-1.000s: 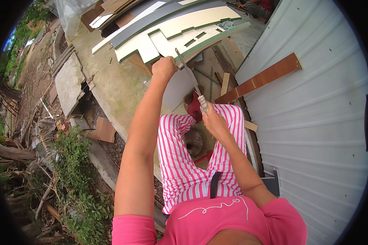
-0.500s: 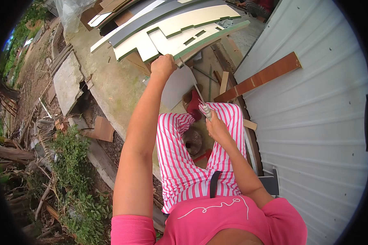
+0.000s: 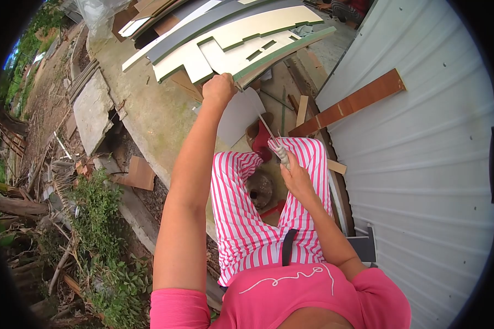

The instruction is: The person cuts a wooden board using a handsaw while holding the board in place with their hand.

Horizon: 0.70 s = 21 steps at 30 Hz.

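At the top centre, my left hand [image 3: 219,88] is closed on the near corner of a cream board [image 3: 230,50] with green edges and cut-out notches. My right hand [image 3: 297,176], above my striped trousers, grips the pale handle of a long thin tool [image 3: 281,152]. The tool's narrow shaft points up and away, towards the board's edge near my left hand. Its far end is hard to make out.
Grey and brown boards lie stacked behind the cream one. A brown plank [image 3: 357,103] leans on the corrugated metal wall [image 3: 422,153] at right. Concrete slabs, plants [image 3: 101,219] and branches are at left. Part of another person shows at the top right.
My right hand and the tool have moved slightly down and right, away from the board. My left hand stays on the board's corner.
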Available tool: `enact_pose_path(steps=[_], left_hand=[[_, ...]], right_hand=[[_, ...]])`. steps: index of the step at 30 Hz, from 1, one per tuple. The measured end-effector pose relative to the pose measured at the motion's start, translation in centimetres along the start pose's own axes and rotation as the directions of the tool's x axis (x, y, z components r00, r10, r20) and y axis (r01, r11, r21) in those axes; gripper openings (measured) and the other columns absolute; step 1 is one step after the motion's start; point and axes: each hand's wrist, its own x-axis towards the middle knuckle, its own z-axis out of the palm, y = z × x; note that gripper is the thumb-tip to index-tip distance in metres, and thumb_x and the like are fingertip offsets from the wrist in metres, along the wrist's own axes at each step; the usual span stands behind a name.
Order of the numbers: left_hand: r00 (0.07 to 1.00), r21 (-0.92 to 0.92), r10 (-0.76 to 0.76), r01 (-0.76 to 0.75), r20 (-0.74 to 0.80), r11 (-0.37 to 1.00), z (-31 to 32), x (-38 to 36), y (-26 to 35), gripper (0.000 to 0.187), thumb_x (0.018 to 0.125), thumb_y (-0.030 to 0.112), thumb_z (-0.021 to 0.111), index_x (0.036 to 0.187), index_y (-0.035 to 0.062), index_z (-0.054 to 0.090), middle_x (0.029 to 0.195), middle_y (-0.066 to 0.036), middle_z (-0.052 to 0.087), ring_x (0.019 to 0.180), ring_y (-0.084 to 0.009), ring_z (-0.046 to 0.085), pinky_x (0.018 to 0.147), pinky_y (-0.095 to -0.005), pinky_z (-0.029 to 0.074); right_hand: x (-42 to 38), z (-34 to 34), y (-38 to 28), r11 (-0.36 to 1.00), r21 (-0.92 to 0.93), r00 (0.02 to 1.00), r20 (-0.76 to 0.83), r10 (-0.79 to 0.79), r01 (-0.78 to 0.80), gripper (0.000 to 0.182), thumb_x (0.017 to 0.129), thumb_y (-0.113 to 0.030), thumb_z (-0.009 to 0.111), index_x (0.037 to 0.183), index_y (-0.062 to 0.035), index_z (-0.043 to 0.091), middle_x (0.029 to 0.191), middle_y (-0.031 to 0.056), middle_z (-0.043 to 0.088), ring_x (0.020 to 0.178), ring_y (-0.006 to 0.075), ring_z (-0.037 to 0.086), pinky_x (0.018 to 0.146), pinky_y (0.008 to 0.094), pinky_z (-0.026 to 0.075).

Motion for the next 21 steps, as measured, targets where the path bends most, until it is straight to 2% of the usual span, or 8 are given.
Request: enact_pose_path(steps=[4,7,9,10,12,16,19,21], left_hand=[[0.999,-0.004,0.033,-0.033,-0.019,0.999,0.0,-0.1,-0.1,0.023,0.074,0.02,0.059,0.09,0.0046,0.064,0.088,-0.019,0.066,0.084,-0.0337,0.065,0.072,-0.0409,0.053],[1.0,0.008,0.016,-0.016,0.007,1.0,-0.1,-0.1,0.0,0.022,0.073,0.019,0.059,0.089,0.0049,0.064,0.087,-0.019,0.066,0.084,-0.0337,0.065,0.071,-0.0412,0.052],[1.0,0.002,0.006,-0.006,-0.021,1.0,0.1,-0.1,0.1,0.022,0.072,0.018,0.059,0.089,0.0052,0.064,0.087,-0.018,0.066,0.084,-0.0339,0.065,0.072,-0.0412,0.052],[1.0,0.002,0.007,-0.007,-0.019,1.0,0.2,-0.1,0.1,0.022,0.072,0.018,0.059,0.089,0.0052,0.064,0.087,-0.018,0.066,0.084,-0.0339,0.065,0.072,-0.0412,0.052],[0.999,-0.002,0.014,-0.014,-0.033,1.0,0.3,0.0,0.0,0.022,0.072,0.018,0.059,0.09,0.0052,0.064,0.087,-0.018,0.066,0.083,-0.0339,0.065,0.072,-0.0411,0.052],[1.0,-0.008,-0.001,0.001,-0.019,1.0,0.0,0.0,0.1,0.023,0.073,0.018,0.059,0.09,0.0053,0.065,0.087,-0.018,0.066,0.084,-0.0339,0.065,0.073,-0.0411,0.052],[1.0,0.0,-0.013,0.013,0.001,1.0,-0.1,-0.1,0.3,0.023,0.073,0.019,0.06,0.091,0.0053,0.064,0.088,-0.018,0.066,0.085,-0.0338,0.065,0.073,-0.0411,0.052],[1.0,0.009,-0.022,0.022,-0.001,1.0,-0.1,-0.1,0.3,0.023,0.073,0.02,0.06,0.09,0.0056,0.065,0.089,-0.018,0.066,0.085,-0.0334,0.065,0.073,-0.0408,0.053]], right_hand=[[-1.1,-0.3,0.9,0.998,-0.01,0.998,-0.035,-0.056,0.056,0.048,0.091,-0.022,0.049,0.135,-0.0112,0.033,0.104,0.0245,0.061,0.093,0.0433,0.059,0.078,0.0474,0.046],[-1.3,-0.4,1.5,0.992,-0.08,0.994,-0.047,-0.102,0.098,0.053,0.093,-0.026,0.049,0.141,-0.0138,0.029,0.118,0.022,0.056,0.104,0.0398,0.057,0.085,0.0433,0.046],[-1.3,-0.8,1.0,0.991,0.05,0.99,-0.074,-0.121,0.125,0.054,0.095,-0.025,0.046,0.143,-0.0155,0.024,0.131,0.0194,0.048,0.115,0.037,0.051,0.092,0.0415,0.044],[-1.3,-1.0,0.5,0.991,0.05,0.99,-0.074,-0.119,0.123,0.054,0.095,-0.025,0.046,0.143,-0.0155,0.024,0.131,0.0194,0.048,0.115,0.037,0.051,0.092,0.0415,0.044],[-0.8,-1.6,-1.2,0.972,0.082,0.955,-0.224,-0.195,0.218,0.054,0.096,-0.022,0.044,0.144,-0.0164,0.022,0.139,0.017,0.04,0.122,0.0348,0.046,0.097,0.0404,0.041],[0.3,-2.2,-3.5,0.957,0.084,0.923,-0.297,-0.243,0.279,0.054,0.096,-0.017,0.043,0.145,-0.0164,0.02,0.14,0.0168,0.038,0.123,0.0343,0.045,0.098,0.0403,0.041],[1.5,-1.8,-3.7,0.94,-0.012,0.898,-0.292,-0.329,0.34,0.053,0.096,-0.013,0.042,0.144,-0.0176,0.022,0.136,0.018,0.043,0.12,0.0345,0.048,0.095,0.0404,0.042],[2.0,-1.6,-4.0,0.955,0.033,0.94,-0.19,-0.283,0.294,0.051,0.096,-0.01,0.042,0.144,-0.0188,0.025,0.13,0.0191,0.049,0.116,0.0352,0.052,0.092,0.0406,0.044]])
